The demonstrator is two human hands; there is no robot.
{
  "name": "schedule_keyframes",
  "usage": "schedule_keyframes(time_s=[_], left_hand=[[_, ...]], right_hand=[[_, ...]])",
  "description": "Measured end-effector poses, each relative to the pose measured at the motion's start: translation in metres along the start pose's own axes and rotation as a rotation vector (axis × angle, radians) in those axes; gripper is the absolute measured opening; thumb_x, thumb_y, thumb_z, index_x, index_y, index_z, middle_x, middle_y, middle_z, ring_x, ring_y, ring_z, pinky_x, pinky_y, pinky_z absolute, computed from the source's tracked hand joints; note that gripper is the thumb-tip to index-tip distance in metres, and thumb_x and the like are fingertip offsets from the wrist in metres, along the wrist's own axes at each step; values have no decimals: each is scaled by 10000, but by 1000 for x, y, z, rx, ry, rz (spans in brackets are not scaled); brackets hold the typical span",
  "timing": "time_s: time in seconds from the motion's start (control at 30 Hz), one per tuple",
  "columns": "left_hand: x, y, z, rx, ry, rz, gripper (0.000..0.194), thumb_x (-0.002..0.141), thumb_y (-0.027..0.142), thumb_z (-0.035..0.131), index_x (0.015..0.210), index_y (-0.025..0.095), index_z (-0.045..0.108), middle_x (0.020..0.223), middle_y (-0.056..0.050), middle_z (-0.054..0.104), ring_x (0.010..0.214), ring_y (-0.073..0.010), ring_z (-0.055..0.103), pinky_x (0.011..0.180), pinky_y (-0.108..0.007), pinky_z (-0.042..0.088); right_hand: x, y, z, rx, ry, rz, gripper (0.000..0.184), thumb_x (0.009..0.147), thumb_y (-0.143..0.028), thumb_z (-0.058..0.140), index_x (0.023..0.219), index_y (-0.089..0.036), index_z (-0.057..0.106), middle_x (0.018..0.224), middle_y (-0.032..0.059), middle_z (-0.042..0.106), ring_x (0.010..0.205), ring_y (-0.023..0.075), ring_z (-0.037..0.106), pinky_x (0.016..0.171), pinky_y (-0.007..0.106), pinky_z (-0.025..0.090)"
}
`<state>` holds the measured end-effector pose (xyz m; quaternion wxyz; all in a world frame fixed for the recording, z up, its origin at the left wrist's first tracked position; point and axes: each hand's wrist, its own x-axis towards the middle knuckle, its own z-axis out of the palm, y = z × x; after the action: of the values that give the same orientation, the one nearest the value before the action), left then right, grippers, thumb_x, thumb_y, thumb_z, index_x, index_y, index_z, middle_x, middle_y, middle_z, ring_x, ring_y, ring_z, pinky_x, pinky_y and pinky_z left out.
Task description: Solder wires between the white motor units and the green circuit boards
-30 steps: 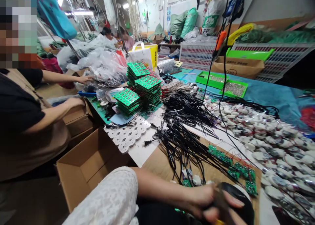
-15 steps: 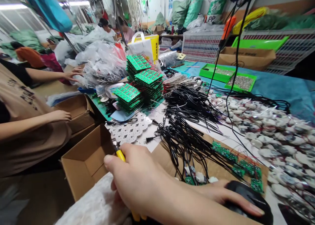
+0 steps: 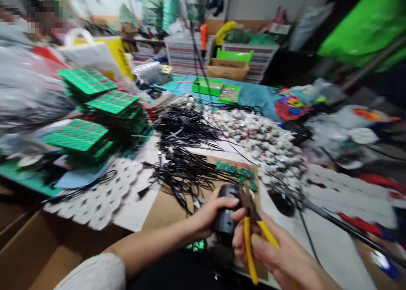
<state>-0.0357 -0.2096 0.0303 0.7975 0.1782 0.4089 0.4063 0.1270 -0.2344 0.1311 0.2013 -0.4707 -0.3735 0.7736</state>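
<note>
My left hand (image 3: 212,212) is closed around a black rounded object (image 3: 226,214) at the near edge of the table. My right hand (image 3: 272,250) grips yellow-handled pliers (image 3: 252,231), their dark jaws pointing up beside the black object. Just beyond lie small green circuit boards (image 3: 239,172) on a cardboard sheet (image 3: 168,205) and a tangle of black wires (image 3: 184,154). The picture is smeared by motion.
Stacks of green circuit board panels (image 3: 95,112) stand at the left, white perforated sheets (image 3: 104,192) in front of them. A heap of small white parts (image 3: 260,138) spreads to the right. Green trays (image 3: 218,89) and a cardboard box (image 3: 226,68) sit at the back.
The view has swung right, and the co-worker at the left has left it. My right hand with the pliers has come from the left to the black object in my left hand.
</note>
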Motion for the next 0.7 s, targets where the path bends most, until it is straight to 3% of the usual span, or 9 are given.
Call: schedule_keyframes(time_s=[0.07,0.13,0.33,0.57,0.7], left_hand=[[3,2,3,99,33,45,613,624,398,820,1153,206,575,904,-8,658,714,-139,615,632,-232,494],[5,2,8,269,64,107,696,628,409,839,1226,216,540,951,-20,664,765,-166,626,666,-269,513],[-1,0,20,785,95,329,827,616,440,871,1321,240,485,1094,-51,689,915,-228,655,816,-369,542],[-3,-11,14,1052,49,654,839,643,404,864,1356,231,457,1239,-96,661,1113,-296,670,981,-452,531],[1,-20,3,1162,31,817,851,663,415,857,1379,222,440,1294,-127,633,1185,-321,648,978,-451,545]], right_hand=[[-19,14,-23,104,206,-19,590,763,-628,774,1164,-232,598,960,63,651,920,238,633,875,383,501],[-35,24,-36,111,289,29,543,783,-579,768,1154,-223,593,946,57,653,912,228,624,856,367,494],[-64,36,-43,-92,126,192,613,799,-628,740,1190,-183,581,939,57,669,873,199,640,803,327,486],[-75,34,-35,-64,108,232,606,799,-658,711,1144,-176,585,837,29,672,720,152,636,680,273,479],[-74,41,-35,-25,94,249,582,803,-662,699,1098,-176,573,805,24,666,673,136,626,629,248,479]])
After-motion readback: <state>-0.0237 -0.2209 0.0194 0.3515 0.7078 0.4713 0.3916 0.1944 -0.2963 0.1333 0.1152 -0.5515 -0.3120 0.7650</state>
